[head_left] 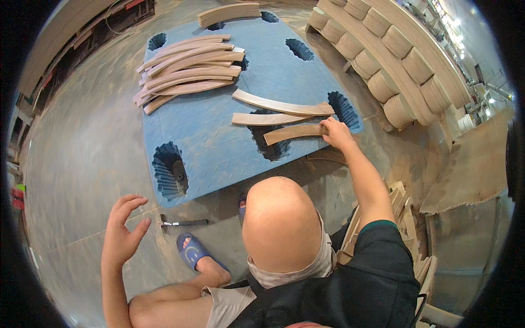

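My right hand (337,134) is closed around the right end of a curved wooden slat (292,133), low over the right part of a blue plastic pallet (205,147). Two more curved slats, an upper one (273,104) and a lower one (262,118), lie just beyond it and meet at their right ends. My left hand (126,227) is raised off the pallet's near left corner, fingers apart and nothing in it. Below that corner a hammer (186,222) with a dark handle lies on the floor.
Several curved slats (191,68) are piled on the pallet's far left, with a neat stack (228,13) at its far edge. Deep holes (170,169) dot the pallet. Bundled wooden pieces (394,44) stand at the far right; loose wood (407,218) lies beside my right arm.
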The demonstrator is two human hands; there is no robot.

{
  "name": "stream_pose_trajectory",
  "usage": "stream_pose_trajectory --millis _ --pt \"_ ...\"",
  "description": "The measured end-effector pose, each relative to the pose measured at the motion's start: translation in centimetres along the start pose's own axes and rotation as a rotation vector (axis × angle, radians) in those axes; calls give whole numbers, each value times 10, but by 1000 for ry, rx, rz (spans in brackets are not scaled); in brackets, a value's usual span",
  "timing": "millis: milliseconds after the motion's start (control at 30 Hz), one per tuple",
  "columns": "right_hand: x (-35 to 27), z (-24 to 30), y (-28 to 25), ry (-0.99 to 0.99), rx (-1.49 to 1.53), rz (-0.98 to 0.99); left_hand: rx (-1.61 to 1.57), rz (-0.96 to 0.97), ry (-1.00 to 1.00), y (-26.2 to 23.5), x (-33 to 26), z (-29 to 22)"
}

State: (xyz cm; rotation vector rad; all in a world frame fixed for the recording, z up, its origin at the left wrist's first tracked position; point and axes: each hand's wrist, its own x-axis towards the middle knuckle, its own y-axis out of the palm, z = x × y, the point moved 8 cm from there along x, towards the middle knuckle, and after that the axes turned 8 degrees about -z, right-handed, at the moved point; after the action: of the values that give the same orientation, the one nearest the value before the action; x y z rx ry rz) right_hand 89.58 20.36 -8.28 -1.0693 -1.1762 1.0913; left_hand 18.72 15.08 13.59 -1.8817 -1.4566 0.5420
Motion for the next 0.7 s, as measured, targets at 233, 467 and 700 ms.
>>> stream_pose_trajectory --millis 233,467,700 --pt "-47 54 -59 -183 -140 -571 -4 -20 8 -9 -2 -4" --pt "-76 51 -59 -290 -268 -626 -20 -23 -1 -8 -11 -1" --pt "-74 53 -58 -227 -268 -641 -47 12 -12 -11 -14 -4"
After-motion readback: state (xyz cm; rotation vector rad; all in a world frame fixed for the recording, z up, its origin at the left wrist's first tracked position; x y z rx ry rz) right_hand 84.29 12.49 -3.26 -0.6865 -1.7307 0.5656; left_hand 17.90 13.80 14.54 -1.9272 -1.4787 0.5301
